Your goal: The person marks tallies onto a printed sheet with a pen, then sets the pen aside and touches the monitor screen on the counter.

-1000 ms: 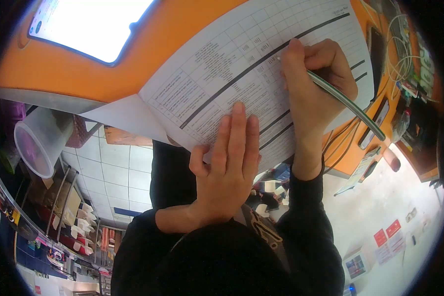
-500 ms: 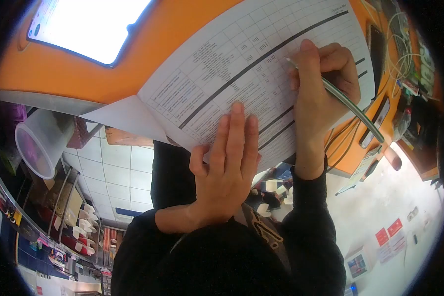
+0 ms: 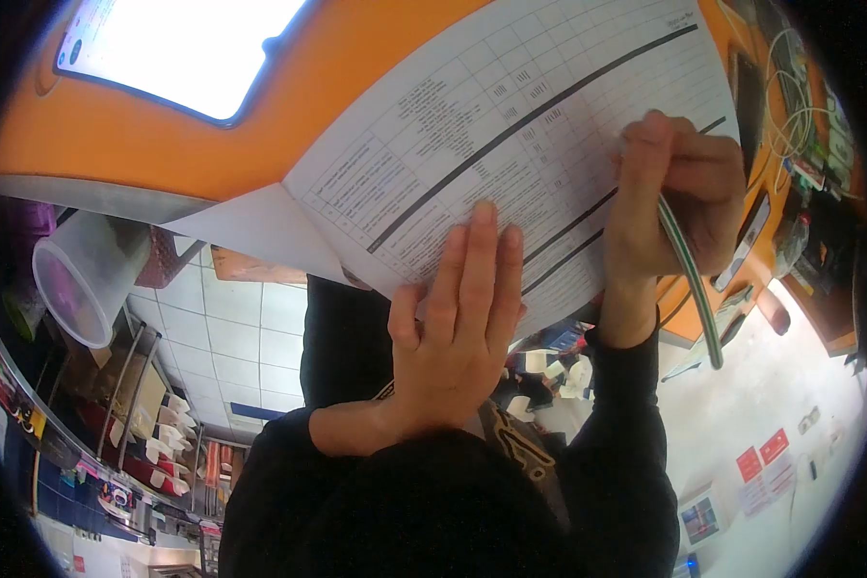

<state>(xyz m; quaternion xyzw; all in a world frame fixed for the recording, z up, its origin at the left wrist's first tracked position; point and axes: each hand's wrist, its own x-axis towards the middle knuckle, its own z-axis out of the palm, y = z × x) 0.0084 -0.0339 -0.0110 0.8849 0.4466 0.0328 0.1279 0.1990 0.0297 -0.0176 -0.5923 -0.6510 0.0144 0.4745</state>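
A printed form [image 3: 405, 125] with tables, thick black lines and handwritten tally marks lies over the edge of an orange desk. My left hand [image 3: 458, 308] rests flat on its lower part, fingers stretched out and holding nothing. To the right, my right hand [image 3: 679, 193] is closed around a green and white pen [image 3: 689, 275], whose back end points down toward me. The fingers of that hand hide the pen's tip, so contact with the paper cannot be made out. One corner of the paper is folded over at the left.
A large lit screen [image 3: 178, 48] lies on the orange desk [image 3: 270, 144] at the upper left. White cables [image 3: 790, 120] and a phone [image 3: 745, 236] are at the right. A translucent bin [image 3: 82, 279] stands at the lower left, above shelves with boxes.
My right hand has moved right and down with the pen, which now points more steeply downward. My left hand and the paper have shifted slightly right in view.
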